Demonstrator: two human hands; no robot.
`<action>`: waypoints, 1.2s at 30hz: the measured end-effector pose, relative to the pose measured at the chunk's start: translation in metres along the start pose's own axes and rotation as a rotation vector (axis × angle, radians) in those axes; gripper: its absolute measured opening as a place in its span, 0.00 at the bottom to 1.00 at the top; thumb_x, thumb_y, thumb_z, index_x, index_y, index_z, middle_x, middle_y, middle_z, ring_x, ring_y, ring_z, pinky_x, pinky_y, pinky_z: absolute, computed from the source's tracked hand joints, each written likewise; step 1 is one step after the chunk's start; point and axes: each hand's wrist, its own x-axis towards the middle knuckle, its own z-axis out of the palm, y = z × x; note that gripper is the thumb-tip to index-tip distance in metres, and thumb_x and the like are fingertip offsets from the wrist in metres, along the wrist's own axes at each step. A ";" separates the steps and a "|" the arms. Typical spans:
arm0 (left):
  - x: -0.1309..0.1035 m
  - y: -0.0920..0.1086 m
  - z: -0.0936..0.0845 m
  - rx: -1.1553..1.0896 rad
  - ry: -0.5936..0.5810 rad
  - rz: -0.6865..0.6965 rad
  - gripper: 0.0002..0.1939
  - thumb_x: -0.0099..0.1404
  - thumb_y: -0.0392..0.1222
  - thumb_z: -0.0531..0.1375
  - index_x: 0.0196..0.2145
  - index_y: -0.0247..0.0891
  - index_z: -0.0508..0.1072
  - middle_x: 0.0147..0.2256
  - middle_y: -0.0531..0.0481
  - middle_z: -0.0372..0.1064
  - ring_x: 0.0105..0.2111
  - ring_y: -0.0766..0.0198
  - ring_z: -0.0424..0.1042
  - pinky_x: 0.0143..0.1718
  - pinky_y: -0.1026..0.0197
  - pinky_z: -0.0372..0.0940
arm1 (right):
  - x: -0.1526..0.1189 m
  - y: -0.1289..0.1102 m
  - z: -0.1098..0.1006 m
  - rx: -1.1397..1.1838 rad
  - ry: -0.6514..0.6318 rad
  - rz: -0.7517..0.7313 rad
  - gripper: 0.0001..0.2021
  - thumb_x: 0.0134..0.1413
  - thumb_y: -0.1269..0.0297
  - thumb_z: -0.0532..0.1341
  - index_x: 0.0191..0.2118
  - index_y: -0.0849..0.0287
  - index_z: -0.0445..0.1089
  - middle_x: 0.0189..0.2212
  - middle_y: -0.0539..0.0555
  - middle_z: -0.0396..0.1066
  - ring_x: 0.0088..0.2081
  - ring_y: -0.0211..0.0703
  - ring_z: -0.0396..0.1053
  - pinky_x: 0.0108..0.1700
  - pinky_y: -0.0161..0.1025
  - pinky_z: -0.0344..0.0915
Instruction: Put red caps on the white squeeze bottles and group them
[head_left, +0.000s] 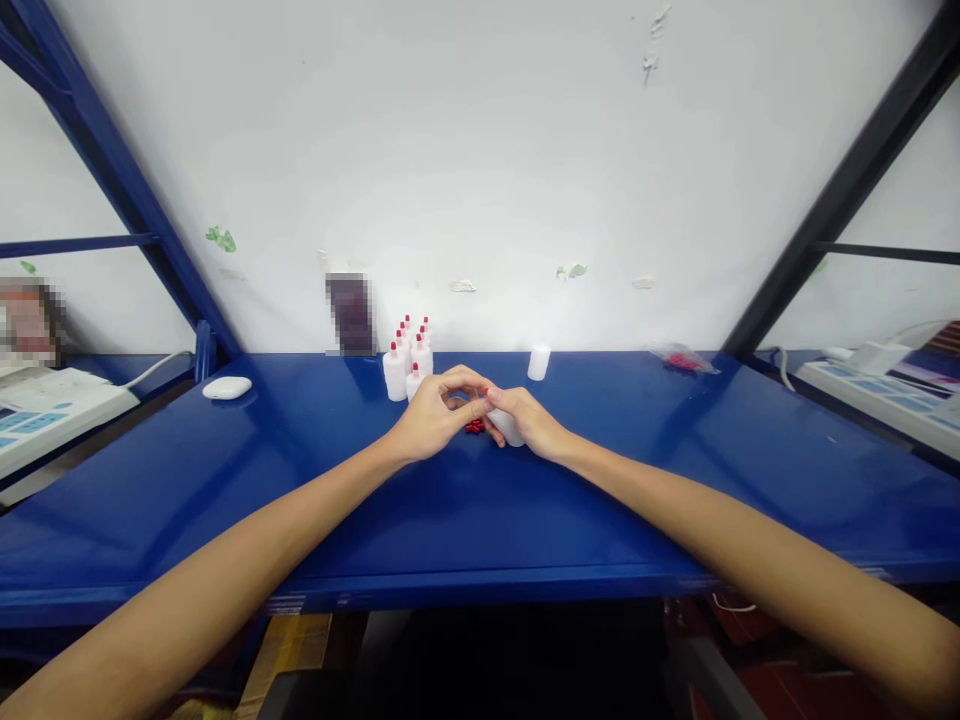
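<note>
Over the blue table [480,530], I've got my right hand [531,420] wrapped round a white bottle [507,428], left hand [435,410] curled at its red tip [486,391], can't tell if pinching.

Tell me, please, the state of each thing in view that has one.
Held bottle: tilted
Right grip: closed around it
Left grip: curled at its top, contact unclear
Grouped bottles: upright, red-topped
White cylinder: standing
Red pieces: loosely piled
Clear bag: lying, red contents inside
White oval object: lying flat
</note>
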 end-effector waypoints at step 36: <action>0.006 -0.018 -0.098 1.086 0.374 0.398 0.10 0.68 0.47 0.57 0.39 0.40 0.74 0.42 0.44 0.68 0.43 0.56 0.67 0.47 0.51 0.62 | -0.001 0.008 -0.017 -0.054 0.288 -0.007 0.30 0.58 0.38 0.52 0.17 0.58 0.63 0.11 0.48 0.58 0.14 0.35 0.56 0.18 0.35 0.52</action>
